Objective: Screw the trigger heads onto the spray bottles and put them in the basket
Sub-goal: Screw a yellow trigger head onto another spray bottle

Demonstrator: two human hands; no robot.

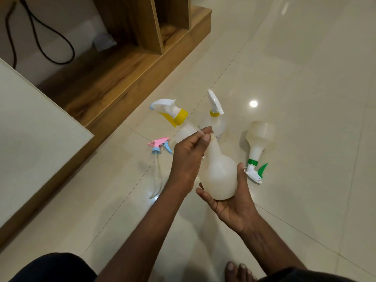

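My right hand point(230, 206) cups the base of a translucent white spray bottle point(218, 176), tilted with its open neck pointing up and away from me. My left hand point(188, 159) pinches the thin clear dip tube of a yellow and white trigger head point(173, 112) right at the bottle's neck. The head itself hangs in the air beyond my fingers, apart from the bottle. A pink and blue trigger head point(160, 144) lies loose on the floor to the left, its tube trailing toward me. No basket is in view.
A bottle with a white trigger head and yellow collar point(215, 117) stands behind my hands. Another with a green trigger head point(258, 139) lies on its side at the right. A wooden shelf unit point(126, 64) and a white tabletop point(34, 123) bound the left. My bare foot point(238, 271) is below.
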